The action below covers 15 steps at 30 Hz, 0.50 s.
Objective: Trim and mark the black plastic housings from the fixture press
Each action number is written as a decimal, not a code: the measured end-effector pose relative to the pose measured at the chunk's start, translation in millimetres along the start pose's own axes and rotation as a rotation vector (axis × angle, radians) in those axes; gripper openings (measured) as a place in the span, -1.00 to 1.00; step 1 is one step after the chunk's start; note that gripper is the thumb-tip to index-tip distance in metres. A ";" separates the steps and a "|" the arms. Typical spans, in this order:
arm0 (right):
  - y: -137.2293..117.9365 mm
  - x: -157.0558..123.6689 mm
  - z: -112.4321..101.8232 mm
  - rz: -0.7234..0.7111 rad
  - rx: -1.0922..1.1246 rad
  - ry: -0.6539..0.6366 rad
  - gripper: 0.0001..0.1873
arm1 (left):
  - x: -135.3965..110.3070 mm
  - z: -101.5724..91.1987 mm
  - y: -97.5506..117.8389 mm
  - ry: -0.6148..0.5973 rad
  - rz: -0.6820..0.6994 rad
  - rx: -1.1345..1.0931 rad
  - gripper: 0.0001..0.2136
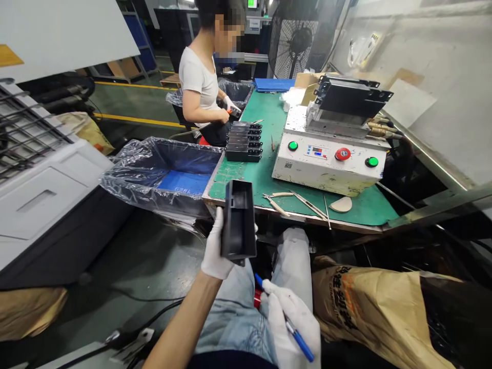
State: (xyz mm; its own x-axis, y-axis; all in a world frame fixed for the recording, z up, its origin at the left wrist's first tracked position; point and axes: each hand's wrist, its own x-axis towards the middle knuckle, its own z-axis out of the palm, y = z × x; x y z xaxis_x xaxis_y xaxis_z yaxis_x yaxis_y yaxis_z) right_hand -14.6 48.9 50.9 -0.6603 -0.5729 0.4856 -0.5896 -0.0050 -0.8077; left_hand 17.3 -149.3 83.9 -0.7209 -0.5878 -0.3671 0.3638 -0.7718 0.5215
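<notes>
In my gloved left hand point(216, 255) is a black rectangular plastic case point(239, 228), held tilted above my lap just in front of the table edge. Its open hollow side faces me, with a divider inside near the far end. My right hand point(288, 310), also gloved in white, is closed around a slim blue pen-shaped tool point(303, 344) above my thigh. The blue end of the tool points up toward the case but is apart from it. Its exact kind cannot be made out.
On the green-topped table point(269, 118) are a row of black cases point(243, 143), cutting pliers point(277, 201), tweezers point(310, 205) and a white machine point(330, 159) with buttons. A plastic-lined bin point(154, 174) stands left. A co-worker point(198, 82) sits beyond. Paper sacks point(369, 302) are at right.
</notes>
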 end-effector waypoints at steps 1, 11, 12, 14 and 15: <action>-2.6 0.0 1.7 0.050 0.040 0.033 -0.73 | -1.8 -0.6 -0.3 -0.071 -0.017 -0.122 -0.45; -27.8 5.0 30.1 0.019 0.140 0.008 -0.73 | -13.8 -28.5 -18.4 -0.003 0.200 -0.328 -0.85; -27.3 4.5 30.6 0.017 0.153 -0.001 -0.73 | -12.5 -32.9 -20.1 0.040 0.226 -0.305 -0.84; -27.3 3.1 30.3 0.021 0.172 -0.032 -0.73 | -8.6 -38.8 -23.0 0.080 0.256 -0.258 -0.81; -28.0 2.2 29.7 0.026 0.176 -0.048 -0.72 | -6.5 -40.3 -24.3 0.076 0.248 -0.224 -0.79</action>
State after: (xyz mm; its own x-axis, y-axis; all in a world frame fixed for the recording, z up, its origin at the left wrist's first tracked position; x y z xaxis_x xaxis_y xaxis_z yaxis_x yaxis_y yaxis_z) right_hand 14.2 23.4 64.7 -0.6489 -0.6128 0.4510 -0.4793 -0.1311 -0.8678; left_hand 37.0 -136.5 42.6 -0.5513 -0.7743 -0.3107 0.6493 -0.6320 0.4231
